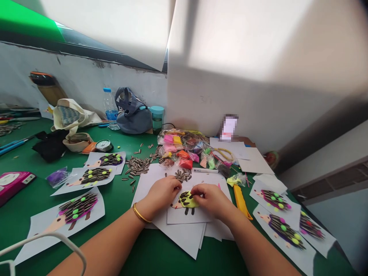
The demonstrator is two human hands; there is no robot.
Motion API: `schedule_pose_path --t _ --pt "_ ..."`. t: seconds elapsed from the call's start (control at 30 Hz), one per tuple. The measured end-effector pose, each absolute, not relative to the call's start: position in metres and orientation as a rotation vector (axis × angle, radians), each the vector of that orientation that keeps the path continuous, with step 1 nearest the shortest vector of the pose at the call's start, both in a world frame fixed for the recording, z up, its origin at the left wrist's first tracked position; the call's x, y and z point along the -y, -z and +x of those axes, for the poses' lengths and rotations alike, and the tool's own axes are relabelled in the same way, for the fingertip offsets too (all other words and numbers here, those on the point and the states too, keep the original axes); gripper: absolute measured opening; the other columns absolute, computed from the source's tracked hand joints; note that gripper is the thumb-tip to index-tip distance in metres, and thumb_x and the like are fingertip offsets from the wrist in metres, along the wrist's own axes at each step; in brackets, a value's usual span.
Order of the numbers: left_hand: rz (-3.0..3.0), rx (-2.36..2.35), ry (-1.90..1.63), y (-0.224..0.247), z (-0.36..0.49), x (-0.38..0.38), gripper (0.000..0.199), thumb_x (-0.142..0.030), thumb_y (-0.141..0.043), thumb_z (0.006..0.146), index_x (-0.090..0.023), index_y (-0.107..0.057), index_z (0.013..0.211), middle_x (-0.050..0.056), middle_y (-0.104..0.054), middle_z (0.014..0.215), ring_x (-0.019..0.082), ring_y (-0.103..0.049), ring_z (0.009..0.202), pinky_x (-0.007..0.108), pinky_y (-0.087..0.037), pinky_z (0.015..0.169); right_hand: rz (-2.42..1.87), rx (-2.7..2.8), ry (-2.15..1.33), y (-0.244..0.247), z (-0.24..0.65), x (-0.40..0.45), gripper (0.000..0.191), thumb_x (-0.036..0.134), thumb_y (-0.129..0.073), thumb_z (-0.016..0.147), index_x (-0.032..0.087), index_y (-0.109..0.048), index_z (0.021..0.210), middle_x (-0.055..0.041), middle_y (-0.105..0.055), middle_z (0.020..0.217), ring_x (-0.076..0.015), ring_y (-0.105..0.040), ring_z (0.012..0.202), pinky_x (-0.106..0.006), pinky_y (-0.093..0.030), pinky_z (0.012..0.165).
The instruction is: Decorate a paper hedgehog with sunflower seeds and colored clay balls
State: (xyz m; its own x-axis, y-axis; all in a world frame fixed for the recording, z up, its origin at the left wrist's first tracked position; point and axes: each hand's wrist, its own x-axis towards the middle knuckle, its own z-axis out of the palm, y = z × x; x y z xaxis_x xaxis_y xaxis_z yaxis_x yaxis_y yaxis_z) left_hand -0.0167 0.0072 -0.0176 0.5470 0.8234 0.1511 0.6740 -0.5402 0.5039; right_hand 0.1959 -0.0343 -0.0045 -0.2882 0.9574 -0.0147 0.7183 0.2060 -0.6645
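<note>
Right now, the yellow-green hedgehog figure [188, 201] with dark seeds lies on a small white sheet [179, 218], whose near edge shows fully between the wrists. The right hand [212, 200] bends over the figure's right end, thumb and fingertips drawn together at a dark seed; whether they grip it, I cannot tell. The left hand [165, 194] arches near the sheet's far left corner, fingertips bunched; what they pinch, if anything, is hidden. Larger white sheets [184, 234] fan out underneath, one corner pointing at the worktop's near edge, and green worktop [161, 257] shows between the forearms, giving some room there. Just beyond the figure sit a small seed heap [183, 175] and a marker [205, 170], then bagged coloured clay [178, 150]. A yellow tool [242, 202] lies close to the right forearm, limiting sideways room. Other hedgehog pictures lie towards the worktop's left [77, 211] and right [283, 230] edges. Along the far edge stand a bottle [110, 111] and a cup [157, 118].
</note>
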Motion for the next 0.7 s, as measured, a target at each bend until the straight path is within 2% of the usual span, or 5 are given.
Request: schedule_pose_path --t 0.33,0.7 --pt "2.418 -1.239 -0.483 0.0190 -0.0171 -0.0089 0.021 -0.018 -0.054 0.086 -0.022 -0.073 0.089 0.004 -0.069 0.091 0.019 -0.062 0.083 0.028 -0.043 0.072 -1.540 2.238 -0.578 -0.0029 0.1913 0.0356 0.019 0.012 -0.058 0.081 0.023 -0.074 0.084 -0.0011 -0.072 0.084 -0.0169 -0.062 0.082 -0.026 -0.043 0.073" --pt "2.460 -1.243 -0.468 0.0216 -0.0173 -0.0101 0.020 -0.017 -0.054 0.086 -0.022 -0.073 0.090 0.003 -0.069 0.091 0.018 -0.062 0.084 0.027 -0.043 0.072 -1.569 2.207 -0.742 -0.0021 0.1917 0.0367 0.024 0.011 -0.058 0.079 0.024 -0.075 0.090 -0.0003 -0.073 0.090 -0.0164 -0.064 0.084 -0.025 -0.045 0.074"
